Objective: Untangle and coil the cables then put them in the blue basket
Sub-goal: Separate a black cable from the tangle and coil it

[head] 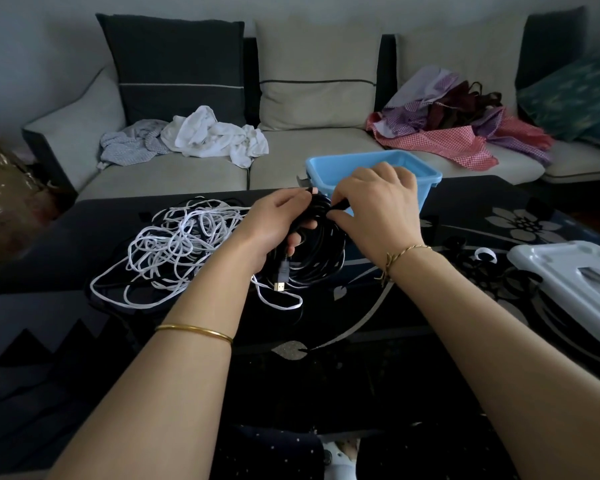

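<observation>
Centre frame: the left hand (274, 220) grips the black cable coil (314, 261) over the table (361, 341). The right hand (378, 209) pinches a strand at the coil's top. A gold-tipped connector (280, 285) hangs at the coil's lower edge. Tangled white cable (174, 244) lies centre-left on the table. The blue basket (340, 173) stands just behind the hands, with the sofa (194, 174) beyond.

No writing, label, brand, number or sign can be read anywhere; the glossy black table (378, 358) carries only a silver flower pattern.
</observation>
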A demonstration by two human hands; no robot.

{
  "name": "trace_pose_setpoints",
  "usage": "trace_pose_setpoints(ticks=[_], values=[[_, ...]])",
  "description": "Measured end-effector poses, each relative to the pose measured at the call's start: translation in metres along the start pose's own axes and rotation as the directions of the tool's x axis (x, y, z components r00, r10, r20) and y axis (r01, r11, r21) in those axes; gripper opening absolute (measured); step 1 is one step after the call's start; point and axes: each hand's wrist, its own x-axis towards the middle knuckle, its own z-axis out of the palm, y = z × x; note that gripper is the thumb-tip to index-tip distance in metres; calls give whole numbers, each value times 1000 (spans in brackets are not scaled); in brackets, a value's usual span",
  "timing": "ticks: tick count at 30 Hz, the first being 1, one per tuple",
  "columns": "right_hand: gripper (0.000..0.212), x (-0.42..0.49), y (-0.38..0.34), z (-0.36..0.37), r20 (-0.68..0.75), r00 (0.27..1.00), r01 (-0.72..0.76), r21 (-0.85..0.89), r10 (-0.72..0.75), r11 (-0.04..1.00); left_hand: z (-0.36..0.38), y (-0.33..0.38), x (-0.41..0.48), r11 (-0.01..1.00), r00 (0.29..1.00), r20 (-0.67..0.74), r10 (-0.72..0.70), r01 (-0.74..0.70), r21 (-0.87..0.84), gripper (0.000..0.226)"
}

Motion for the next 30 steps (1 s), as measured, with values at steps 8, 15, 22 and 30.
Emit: trace_pose_setpoints(ticks=[8, 15, 22, 30], values=[[16, 3, 1, -6, 95, 989, 47, 523, -112, 851, 0, 4, -5, 998, 997, 77, 19, -23, 59, 16], [8, 3, 6, 1, 9, 997, 64, 496, -79, 866, 5, 9, -7, 997, 999, 48, 10, -14, 81, 22], [10, 0, -3, 1, -78, 993, 115, 407, -91, 906, 9, 11, -9, 998, 999, -6, -46, 46, 44, 36], [9, -2, -5, 4, -166, 980, 158, 341, -107, 926, 10, 11, -7, 992, 992, -7, -122, 122, -31, 29]])
